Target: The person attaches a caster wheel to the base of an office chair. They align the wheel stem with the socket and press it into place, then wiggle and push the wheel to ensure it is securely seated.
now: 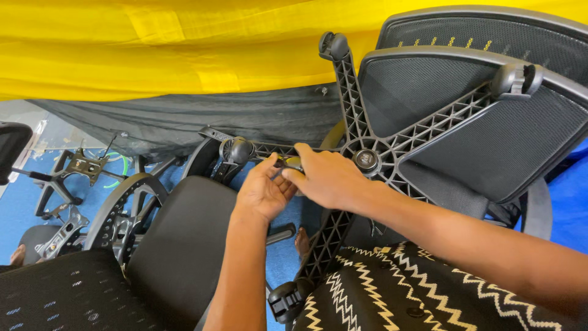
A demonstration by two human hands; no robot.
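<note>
We saw both hands meet at one arm of a black five-armed chair base (373, 153), which lay tipped up on the person's lap, underside toward the camera. The left hand (262, 193) came up from below, its fingers (269, 167) curled together around a small dark part on that arm, just right of a black caster (236, 150). The right hand (327, 178) reached in from the right, its fingers (296, 178) pinched on the same small part; what the part was we could not tell. Other casters sat at the top (334, 45), the upper right (517, 79) and the bottom (286, 300) arm ends. A mesh chair back (490, 141) stood behind the base, under a yellow cloth (184, 49). A black seat cushion (177, 245) lay to the left, over a blue floor (15, 208).
</note>
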